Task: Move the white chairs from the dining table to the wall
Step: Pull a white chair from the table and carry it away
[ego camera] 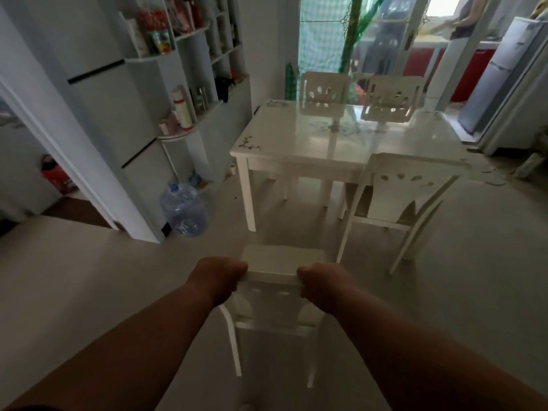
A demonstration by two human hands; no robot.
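Note:
A white chair (274, 304) stands on the floor right in front of me, away from the white dining table (299, 149). My left hand (221, 277) and my right hand (321, 281) each grip one end of its top rail. A second white chair (397, 200) is pushed in at the table's near right corner. Two more white chairs, the left one (324, 91) and the right one (393, 97), stand behind the table's far side.
A large water jug (184, 209) sits on the floor by the white shelf unit (166, 93) at the left. A doorway opens at far left. A fridge (504, 72) stands at the right, and a person (467, 16) is in the kitchen beyond.

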